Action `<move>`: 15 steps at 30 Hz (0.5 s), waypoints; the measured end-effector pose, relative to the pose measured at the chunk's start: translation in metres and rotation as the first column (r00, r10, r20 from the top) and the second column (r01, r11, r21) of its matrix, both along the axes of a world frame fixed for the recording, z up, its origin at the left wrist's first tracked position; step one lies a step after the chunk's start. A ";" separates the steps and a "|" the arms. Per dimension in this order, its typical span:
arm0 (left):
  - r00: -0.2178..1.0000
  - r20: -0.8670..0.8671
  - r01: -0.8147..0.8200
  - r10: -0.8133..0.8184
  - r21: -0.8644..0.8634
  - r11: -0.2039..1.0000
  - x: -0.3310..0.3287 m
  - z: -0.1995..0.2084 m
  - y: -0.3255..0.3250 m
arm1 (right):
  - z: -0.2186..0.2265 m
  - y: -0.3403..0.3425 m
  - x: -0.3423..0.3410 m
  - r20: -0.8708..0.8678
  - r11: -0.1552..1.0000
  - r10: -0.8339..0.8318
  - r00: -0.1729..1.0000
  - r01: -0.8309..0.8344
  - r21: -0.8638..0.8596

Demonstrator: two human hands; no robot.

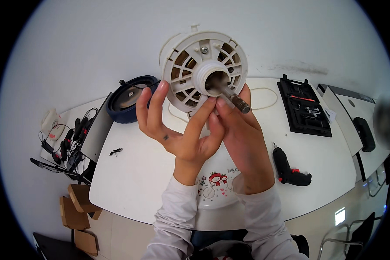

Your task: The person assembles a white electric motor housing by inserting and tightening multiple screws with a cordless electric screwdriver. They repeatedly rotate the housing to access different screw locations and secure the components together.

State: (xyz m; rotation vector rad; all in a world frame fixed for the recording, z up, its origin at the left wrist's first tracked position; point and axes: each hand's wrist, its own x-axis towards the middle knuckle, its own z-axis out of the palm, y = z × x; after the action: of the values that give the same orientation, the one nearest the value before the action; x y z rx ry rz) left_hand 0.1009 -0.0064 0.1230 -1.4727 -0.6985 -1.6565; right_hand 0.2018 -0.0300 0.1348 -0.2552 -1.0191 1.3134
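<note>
An electric motor in a round white vented housing is held up before me, raised above the table. Copper windings show through its slots. A metal shaft with a threaded end juts toward me from the white threaded collar. My right hand grips the housing from below, its thumb near the collar and its other fingers partly hidden behind. The index finger and thumb of my left hand press at the lower front edge under the collar. Its other fingers stretch up beside the rim. Whether anything small lies between the fingertips is hidden.
On the white table lie a printed white plastic piece, a black-and-red electric screwdriver, an open black tool case and a short cable. A dark blue round base stands at the back left. Cardboard boxes lie on the floor.
</note>
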 end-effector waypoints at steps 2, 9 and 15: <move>1.000 -0.006 -0.015 0.015 0.004 1.000 0.000 -0.001 0.001 | 0.003 -0.002 0.005 0.030 0.998 0.052 0.998 -0.052 0.024; 0.998 -0.026 -0.059 0.059 0.008 0.998 0.000 -0.001 0.000 | 0.006 -0.004 0.001 0.016 0.998 -0.051 0.999 0.052 -0.028; 0.999 -0.020 0.025 -0.025 -0.041 0.999 -0.005 -0.005 0.004 | 0.006 -0.004 0.000 0.005 0.997 -0.076 0.997 0.076 0.019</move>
State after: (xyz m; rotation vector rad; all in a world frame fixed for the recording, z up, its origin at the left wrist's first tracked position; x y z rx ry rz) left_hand 0.0958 -0.0021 0.1179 -1.5309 -0.7088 -1.6522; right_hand 0.2014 -0.0339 0.1412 -0.2807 -1.0173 1.2345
